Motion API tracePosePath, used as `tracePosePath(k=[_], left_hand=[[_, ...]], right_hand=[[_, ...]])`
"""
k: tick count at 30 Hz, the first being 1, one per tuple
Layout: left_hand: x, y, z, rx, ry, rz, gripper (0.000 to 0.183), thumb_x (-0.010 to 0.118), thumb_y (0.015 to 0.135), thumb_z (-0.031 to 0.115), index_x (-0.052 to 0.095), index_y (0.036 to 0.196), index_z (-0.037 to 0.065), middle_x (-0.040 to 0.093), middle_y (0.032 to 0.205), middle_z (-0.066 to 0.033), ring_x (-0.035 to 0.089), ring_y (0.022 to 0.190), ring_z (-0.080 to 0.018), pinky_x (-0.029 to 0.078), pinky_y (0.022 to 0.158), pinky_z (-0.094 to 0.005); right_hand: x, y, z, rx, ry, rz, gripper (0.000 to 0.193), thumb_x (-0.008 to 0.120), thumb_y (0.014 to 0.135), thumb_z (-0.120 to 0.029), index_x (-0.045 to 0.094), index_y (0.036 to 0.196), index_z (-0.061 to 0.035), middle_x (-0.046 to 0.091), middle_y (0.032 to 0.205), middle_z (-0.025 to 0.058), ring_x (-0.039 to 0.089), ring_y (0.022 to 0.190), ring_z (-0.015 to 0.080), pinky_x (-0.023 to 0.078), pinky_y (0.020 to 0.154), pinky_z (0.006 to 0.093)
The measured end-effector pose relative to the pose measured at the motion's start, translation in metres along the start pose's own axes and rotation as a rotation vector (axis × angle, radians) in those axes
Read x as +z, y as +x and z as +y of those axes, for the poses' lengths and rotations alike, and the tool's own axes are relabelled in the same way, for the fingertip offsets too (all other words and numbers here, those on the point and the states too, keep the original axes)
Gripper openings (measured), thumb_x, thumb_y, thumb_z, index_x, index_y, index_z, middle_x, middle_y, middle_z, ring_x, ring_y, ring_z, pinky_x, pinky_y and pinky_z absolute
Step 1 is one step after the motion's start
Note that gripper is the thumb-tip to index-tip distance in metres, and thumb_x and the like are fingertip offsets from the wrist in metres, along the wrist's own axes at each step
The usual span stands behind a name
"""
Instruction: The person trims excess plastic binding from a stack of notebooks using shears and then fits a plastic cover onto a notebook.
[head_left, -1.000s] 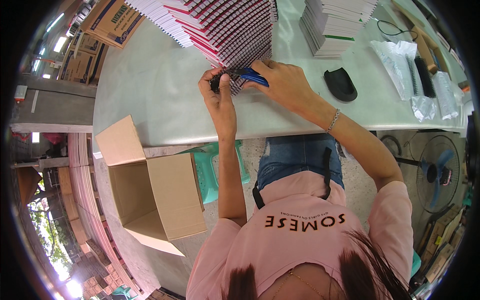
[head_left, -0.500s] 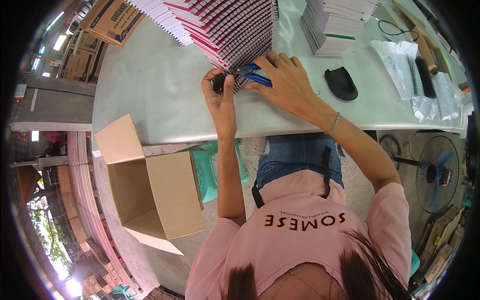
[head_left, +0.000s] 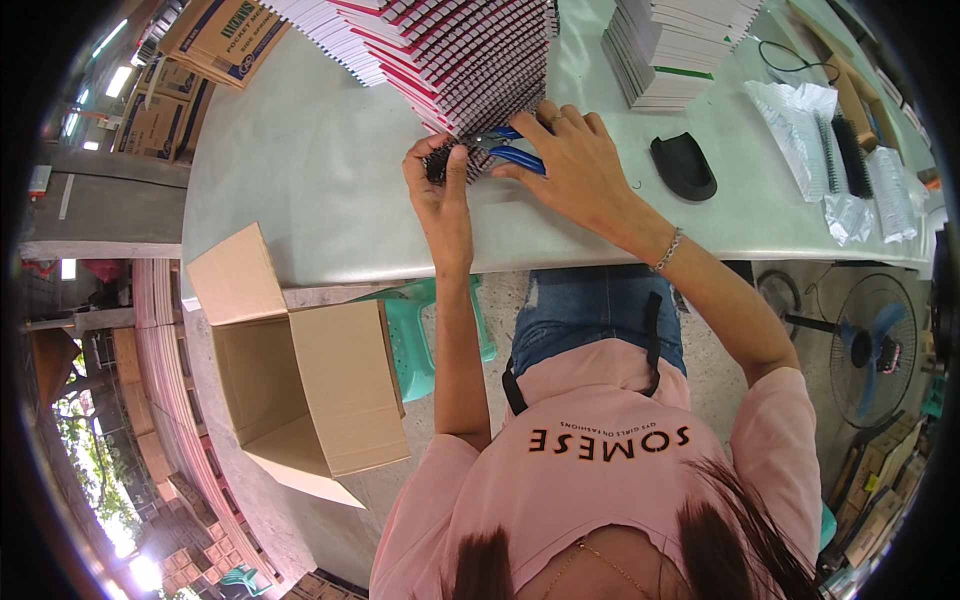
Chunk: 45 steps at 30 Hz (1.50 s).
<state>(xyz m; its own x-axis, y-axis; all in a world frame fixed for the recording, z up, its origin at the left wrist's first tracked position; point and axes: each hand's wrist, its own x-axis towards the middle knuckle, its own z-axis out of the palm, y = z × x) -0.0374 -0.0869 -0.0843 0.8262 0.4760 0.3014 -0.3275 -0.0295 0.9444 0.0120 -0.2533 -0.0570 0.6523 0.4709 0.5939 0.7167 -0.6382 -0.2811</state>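
Note:
My right hand [head_left: 585, 170] is closed round the blue handles of a pair of wire cutters [head_left: 515, 158], whose jaws point left. Close to the jaws, my left hand [head_left: 440, 195] pinches a dark, wiry bunch [head_left: 436, 163] that looks like black binding spirals. Just beyond both hands rises a tall stack of wire-bound notebooks [head_left: 450, 60] with red-edged covers, their bound edges facing me. The jaws are at the near lower corner of this stack. What exactly lies between them is too small to tell.
A second notebook stack [head_left: 670, 60] stands at the back right of the pale table [head_left: 300, 180]. Right of my hands are a black tray-like piece [head_left: 684, 167] and silvery packs of binding wire [head_left: 800, 130]. An open carton [head_left: 350, 390] stands left below the table edge, beside a green stool [head_left: 415, 345].
Hardly anything differs. Both hands keep their grips at the same place by the notebook stack, while the view has shifted very slightly.

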Motion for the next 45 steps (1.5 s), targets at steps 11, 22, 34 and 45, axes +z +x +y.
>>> tracePosePath(k=[11,22,34,45], left_hand=[[0.001,-0.001,0.002,-0.004,-0.006,0.006,0.024,0.065,0.1,0.016,0.057,0.119,0.004,0.06,0.111,-0.0029,0.052,0.099,-0.009,0.041,0.09,-0.0247],[-0.002,0.0,-0.005,-0.055,-0.14,0.041,0.025,0.06,0.103,0.021,0.054,0.121,0.004,0.056,0.111,-0.0041,0.051,0.102,-0.0109,0.043,0.094,-0.0276],[-0.002,-0.003,-0.003,-0.072,-0.115,-0.019,0.027,0.065,0.099,0.01,0.053,0.123,0.004,0.057,0.113,-0.0032,0.052,0.1,-0.0099,0.042,0.092,-0.0249],[-0.004,-0.003,-0.002,-0.068,-0.052,-0.027,0.026,0.064,0.099,0.007,0.055,0.123,0.002,0.058,0.115,-0.0042,0.055,0.103,-0.0103,0.045,0.093,-0.026]], right_hand=[[-0.002,0.002,-0.004,0.004,-0.002,0.008,0.052,0.073,0.083,-0.05,0.062,0.113,-0.0093,0.066,0.108,0.0158,0.061,0.096,0.031,0.045,0.081,0.0428],[-0.007,0.004,-0.009,0.134,0.171,-0.118,0.045,0.073,0.085,-0.047,0.061,0.104,-0.0076,0.067,0.082,0.0119,0.068,0.073,0.0311,0.052,0.062,0.043],[0.003,-0.004,-0.001,0.045,-0.017,-0.016,0.054,0.074,0.083,-0.051,0.063,0.115,-0.01,0.064,0.105,0.0126,0.059,0.097,0.0288,0.042,0.081,0.043],[0.003,-0.006,-0.002,0.045,-0.028,-0.034,0.054,0.074,0.083,-0.052,0.062,0.115,-0.0099,0.064,0.107,0.0134,0.059,0.097,0.0292,0.042,0.08,0.0429]])
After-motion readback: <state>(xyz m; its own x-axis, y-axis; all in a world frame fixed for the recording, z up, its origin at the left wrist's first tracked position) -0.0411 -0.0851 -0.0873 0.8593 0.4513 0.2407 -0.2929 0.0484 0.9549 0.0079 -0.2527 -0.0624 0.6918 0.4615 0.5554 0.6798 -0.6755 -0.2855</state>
